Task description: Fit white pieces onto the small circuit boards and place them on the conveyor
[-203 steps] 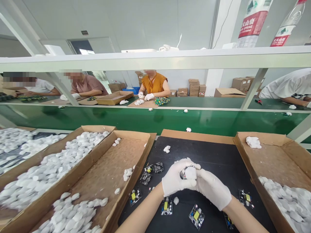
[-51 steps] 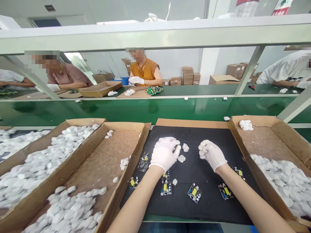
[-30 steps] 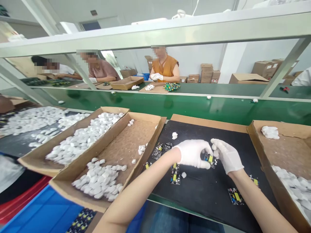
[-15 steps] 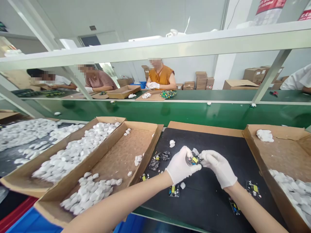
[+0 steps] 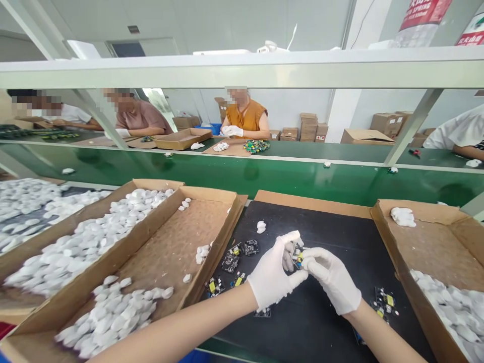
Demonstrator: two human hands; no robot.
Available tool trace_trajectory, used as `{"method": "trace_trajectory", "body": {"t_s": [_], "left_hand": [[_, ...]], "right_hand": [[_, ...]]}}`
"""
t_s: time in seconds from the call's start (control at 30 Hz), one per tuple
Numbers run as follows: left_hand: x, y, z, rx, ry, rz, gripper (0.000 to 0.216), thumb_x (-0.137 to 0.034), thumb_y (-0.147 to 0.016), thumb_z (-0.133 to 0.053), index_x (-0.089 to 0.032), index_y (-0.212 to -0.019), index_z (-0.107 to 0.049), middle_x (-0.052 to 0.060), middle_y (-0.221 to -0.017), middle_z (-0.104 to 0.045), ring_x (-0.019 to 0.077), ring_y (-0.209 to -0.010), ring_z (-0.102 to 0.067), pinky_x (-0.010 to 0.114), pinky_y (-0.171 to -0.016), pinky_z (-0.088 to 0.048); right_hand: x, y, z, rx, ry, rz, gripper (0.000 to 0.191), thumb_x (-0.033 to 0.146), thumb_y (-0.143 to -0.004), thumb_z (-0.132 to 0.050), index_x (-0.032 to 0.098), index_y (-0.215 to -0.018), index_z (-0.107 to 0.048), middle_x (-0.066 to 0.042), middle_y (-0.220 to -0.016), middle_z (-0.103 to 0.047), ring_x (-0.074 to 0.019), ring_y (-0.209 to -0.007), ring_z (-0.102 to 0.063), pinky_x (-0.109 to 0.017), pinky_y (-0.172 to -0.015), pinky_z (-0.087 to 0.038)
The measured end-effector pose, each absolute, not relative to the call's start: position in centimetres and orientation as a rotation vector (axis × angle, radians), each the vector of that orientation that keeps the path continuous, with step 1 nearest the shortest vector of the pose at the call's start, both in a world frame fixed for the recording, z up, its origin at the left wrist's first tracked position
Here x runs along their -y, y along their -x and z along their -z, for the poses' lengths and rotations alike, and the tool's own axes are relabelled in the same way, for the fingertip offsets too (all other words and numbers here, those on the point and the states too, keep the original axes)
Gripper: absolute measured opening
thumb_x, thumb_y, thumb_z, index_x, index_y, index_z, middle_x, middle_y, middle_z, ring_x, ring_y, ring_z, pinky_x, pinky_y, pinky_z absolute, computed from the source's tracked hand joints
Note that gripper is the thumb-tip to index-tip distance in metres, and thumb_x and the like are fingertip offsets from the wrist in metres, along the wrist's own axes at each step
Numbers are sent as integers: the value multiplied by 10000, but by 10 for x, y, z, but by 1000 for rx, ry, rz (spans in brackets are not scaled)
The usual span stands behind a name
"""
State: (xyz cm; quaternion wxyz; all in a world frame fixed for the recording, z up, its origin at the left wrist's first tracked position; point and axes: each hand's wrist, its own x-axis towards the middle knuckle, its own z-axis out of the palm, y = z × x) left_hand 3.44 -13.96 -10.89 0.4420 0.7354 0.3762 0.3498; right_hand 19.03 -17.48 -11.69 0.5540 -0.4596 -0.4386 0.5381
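A small circuit board (image 5: pixel 298 258) with a yellow component is held up over a black mat (image 5: pixel 302 322), tilted and partly hidden by fingers. My left hand (image 5: pixel 278 269), in a white glove, has its fingers curled behind the board and its thumb in front. My right hand (image 5: pixel 335 279), gloved too, pinches the board's right edge. More boards lie on the mat left of my hands, among them a black one (image 5: pixel 251 246) and one with a yellow part (image 5: pixel 215 286). Another board (image 5: pixel 384 298) lies beside my right forearm. A small white rounded piece (image 5: pixel 261 227) sits beyond my left hand.
Cardboard trays (image 5: pixel 236 214) with heaps of white rounded pieces (image 5: pixel 113 312) flank the mat on the left. Another tray (image 5: pixel 427 242) stands on the right. Behind runs a green conveyor (image 5: pixel 227 174) under a white shelf (image 5: pixel 242 70). Several co-workers sit across it.
The board has turned to a steeper tilt between my hands, and my left index finger has lifted. The camera view has shifted slightly right.
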Motion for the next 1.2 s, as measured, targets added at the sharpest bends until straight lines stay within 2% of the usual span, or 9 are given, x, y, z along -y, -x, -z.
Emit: {"method": "trace_trajectory", "body": {"t_s": [0.1, 0.33, 0.4, 0.5, 0.63, 0.73, 0.87, 1.0, 1.2], "left_hand": [[134, -32, 108, -856, -1772, -806, 604, -191, -741, -603, -216, -1310, -403, -4, -827, -544, 118, -682, -520, 297, -714, -471], [131, -28, 110, -805, -1937, -936, 334, -153, -727, -647, -200, -1051, -582, -22, -720, -535, 109, -634, -499, 257, -646, -466], [133, -27, 108, -723, -2059, -1052, 275, -158, -743, -646, -202, -1009, -594, -29, -687, -535, 103, -602, -497, 241, -616, -464], [131, -25, 103, -601, -2283, -1192, 249, -166, -759, -651, -211, -997, -588, -33, -668, -558, 105, -587, -516, 242, -609, -465], [128, -24, 103, -544, -2474, -1230, 326, -228, -733, -699, -224, -1027, -558, 21, -851, -633, 162, -777, -597, 304, -730, -490], [130, -24, 104, -629, -2487, -1184, 356, -254, -733, -689, -226, -1055, -540, 32, -887, -642, 175, -782, -604, 337, -748, -498], [134, -24, 103, -761, -2539, -1035, 446, -312, -753, -669, -251, -1171, -526, 22, -849, -653, 172, -726, -606, 352, -739, -500], [132, -23, 102, -771, -2633, -1069, 399, -376, -762, -658, -272, -1142, -595, 25, -808, -646, 173, -718, -605, 318, -687, -493], [132, -23, 97, -799, -2702, -1122, 420, -350, -692, -719, -285, -1099, -635, -13, -652, -600, 141, -595, -557, 275, -610, -449]], "right_hand": [[174, -191, 115, 982, 1061, -1227, 289, 386, -654, -777, 191, -820, -644, -40, -843, -646, -176, -774, -583, -325, -740, -480], [176, -188, 108, 979, 910, -1386, 533, 392, -625, -805, 238, -1070, -554, -68, -1044, -624, -210, -912, -581, -389, -867, -435], [178, -187, 104, 1077, 903, -1457, 479, 434, -662, -769, 192, -1043, -610, -86, -1032, -628, -237, -967, -563, -394, -910, -404], [181, -187, 99, 1135, 902, -1529, 396, 438, -716, -725, 150, -979, -660, -77, -906, -648, -228, -879, -575, -375, -854, -419], [183, -185, 95, 1038, 912, -1558, 429, 461, -648, -768, 138, -915, -677, -38, -753, -626, -180, -735, -550, -326, -749, -431], [183, -185, 95, 1011, 924, -1563, 411, 457, -603, -790, 132, -830, -682, -10, -671, -584, -157, -672, -516, -301, -697, -418], [183, -187, 97, 1080, 973, -1504, 283, 366, -635, -769, 136, -766, -670, 3, -653, -560, -144, -643, -485, -293, -674, -405], [183, -186, 97, 1101, 1003, -1479, 210, 304, -646, -757, 155, -739, -641, -2, -687, -564, -158, -685, -483, -291, -681, -403], [186, -183, 94, 997, 712, -1680, 276, 451, -744, -654, 183, -713, -600, -1, -684, -493, -143, -640, -423, -282, -632, -372]]}}
